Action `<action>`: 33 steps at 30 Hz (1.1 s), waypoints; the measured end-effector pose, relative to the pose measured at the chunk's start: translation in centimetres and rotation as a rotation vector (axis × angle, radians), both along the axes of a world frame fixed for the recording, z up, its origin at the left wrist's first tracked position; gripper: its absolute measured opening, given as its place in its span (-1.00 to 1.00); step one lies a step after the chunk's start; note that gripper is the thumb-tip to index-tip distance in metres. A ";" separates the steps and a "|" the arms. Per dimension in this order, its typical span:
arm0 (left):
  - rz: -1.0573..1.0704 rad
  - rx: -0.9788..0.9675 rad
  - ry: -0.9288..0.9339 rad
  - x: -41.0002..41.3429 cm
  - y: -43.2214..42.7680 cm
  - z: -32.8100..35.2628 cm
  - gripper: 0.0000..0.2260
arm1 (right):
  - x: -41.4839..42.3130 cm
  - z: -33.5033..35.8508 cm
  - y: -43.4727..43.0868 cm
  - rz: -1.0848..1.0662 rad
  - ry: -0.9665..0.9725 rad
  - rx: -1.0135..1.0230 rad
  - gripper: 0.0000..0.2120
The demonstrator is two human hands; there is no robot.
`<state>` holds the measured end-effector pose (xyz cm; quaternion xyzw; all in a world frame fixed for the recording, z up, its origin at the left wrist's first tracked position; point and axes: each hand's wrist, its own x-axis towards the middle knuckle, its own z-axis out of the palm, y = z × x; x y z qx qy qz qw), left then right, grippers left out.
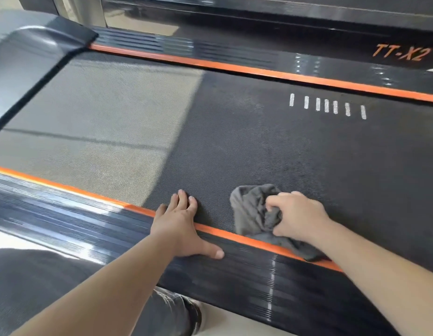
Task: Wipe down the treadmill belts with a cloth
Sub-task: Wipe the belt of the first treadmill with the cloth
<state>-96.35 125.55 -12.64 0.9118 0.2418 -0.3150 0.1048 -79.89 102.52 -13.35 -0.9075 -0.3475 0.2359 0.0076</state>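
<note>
A black textured treadmill belt (235, 132) runs across the view between two orange strips. My right hand (298, 215) grips a crumpled grey cloth (252, 209) at the belt's near edge; the cloth's tail drapes over the near orange strip (215, 230). My left hand (184, 224) lies flat with straight fingers, fingertips on the belt, palm over the orange strip, thumb on the ribbed side rail (65, 221). Sunlight brightens the belt's left part.
Several white dashes (327, 105) mark the belt at the far right. The far rail (307, 61) carries the orange lettering "TT-X2" (402, 55). A grey motor cover (28, 52) rises at the left. Another treadmill's deck (283, 13) lies beyond. Pale floor shows below the near rail.
</note>
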 end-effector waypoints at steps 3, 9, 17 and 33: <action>-0.002 -0.003 -0.009 -0.1 0.0 -0.2 0.54 | 1.5 0.4 -2.6 -0.090 0.010 -0.069 -0.68; -0.007 0.009 -0.028 -0.3 0.0 -0.3 0.53 | -3.9 -1.3 5.5 -0.089 -0.038 0.222 -0.70; -0.007 0.002 0.004 -0.1 0.0 -0.1 0.50 | -3.1 -0.8 4.2 0.038 -0.024 0.134 -0.71; -0.010 -0.013 -0.037 -0.3 0.0 -0.2 0.45 | -7.4 -1.3 11.2 -0.015 -0.065 0.335 -0.77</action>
